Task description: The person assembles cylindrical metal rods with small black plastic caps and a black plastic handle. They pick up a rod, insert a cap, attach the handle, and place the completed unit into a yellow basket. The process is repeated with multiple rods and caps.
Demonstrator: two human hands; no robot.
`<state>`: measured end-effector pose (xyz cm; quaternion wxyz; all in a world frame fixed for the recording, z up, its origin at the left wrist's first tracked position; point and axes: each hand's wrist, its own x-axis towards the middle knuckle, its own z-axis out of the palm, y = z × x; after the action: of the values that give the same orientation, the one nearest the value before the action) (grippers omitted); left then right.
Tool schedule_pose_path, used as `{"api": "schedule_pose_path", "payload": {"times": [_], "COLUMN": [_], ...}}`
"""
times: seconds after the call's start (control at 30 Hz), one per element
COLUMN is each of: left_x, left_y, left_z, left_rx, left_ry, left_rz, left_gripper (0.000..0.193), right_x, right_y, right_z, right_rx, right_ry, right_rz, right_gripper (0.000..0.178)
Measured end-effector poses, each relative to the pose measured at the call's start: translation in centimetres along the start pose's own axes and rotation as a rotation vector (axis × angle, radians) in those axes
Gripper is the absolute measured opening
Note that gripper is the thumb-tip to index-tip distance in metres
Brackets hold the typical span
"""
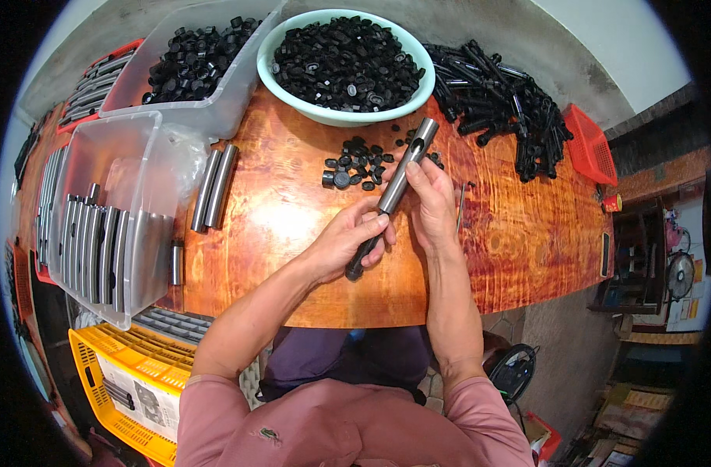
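Above the table's front half, I hold a grey metal tube (395, 191) aslant, its far end pointing up and to the right. A slot shows in the side of its upper part. My right hand (433, 198) is closed around the tube, thumb lying beside the slot. At the tube's lower end, my left hand (347, 243) grips a black rod-like part (361, 260) that lines up with the tube. How far the two fit into each other is hidden by my fingers. Small loose black caps (359, 161) lie on the table just beyond my hands.
A pale green basin (312, 114) heaped with black caps stands at the back. Black rod parts (495, 93) pile up at right by a red basket (589, 144). Two metal tubes (215, 187) lie left, near clear plastic bins (149, 226). A yellow crate (91, 389) sits lower left.
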<state>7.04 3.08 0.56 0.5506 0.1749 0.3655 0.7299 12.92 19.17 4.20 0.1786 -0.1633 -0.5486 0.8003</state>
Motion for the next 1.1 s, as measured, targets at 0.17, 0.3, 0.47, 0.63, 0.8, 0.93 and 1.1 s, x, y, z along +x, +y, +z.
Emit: {"api": "schedule_pose_path", "payload": {"times": [0.17, 0.3, 0.47, 0.63, 0.8, 0.93, 1.1], "left_x": [0.1, -0.1, -0.2, -0.3, -0.3, -0.2, -0.5], "left_y": [-0.1, 0.4, 0.3, 0.1, -0.1, -0.2, 0.8], "left_z": [0.2, 0.7, 0.9, 1.0, 1.1, 1.1, 1.4], "left_rx": [-0.052, -0.047, 0.014, 0.06, 0.068, 0.016, -0.28], "left_ry": [0.021, 0.015, 0.043, 0.085, 0.1, 0.107, 0.02], "left_rz": [-0.048, -0.039, -0.003, 0.016, 0.035, 0.01, -0.087], "left_gripper": [0.038, 0.037, 0.036, 0.036, 0.032, 0.031, 0.033], "right_x": [0.1, -0.1, -0.1, 0.0, -0.1, -0.1, -0.4], "right_y": [0.2, 0.1, 0.4, 0.8, 0.9, 1.2, 1.1], "right_z": [-0.3, 0.0, 0.1, 0.3, 0.7, 0.7, 1.4], "right_rx": [-0.017, 0.023, 0.037, 0.027, 0.041, 0.035, -0.001], "right_ry": [0.008, 0.013, 0.029, 0.03, 0.021, 0.0, -0.008], "right_rz": [-0.021, -0.012, -0.011, -0.012, -0.007, -0.021, -0.011], "right_gripper": [0.037, 0.036, 0.035, 0.034, 0.034, 0.033, 0.04]}}
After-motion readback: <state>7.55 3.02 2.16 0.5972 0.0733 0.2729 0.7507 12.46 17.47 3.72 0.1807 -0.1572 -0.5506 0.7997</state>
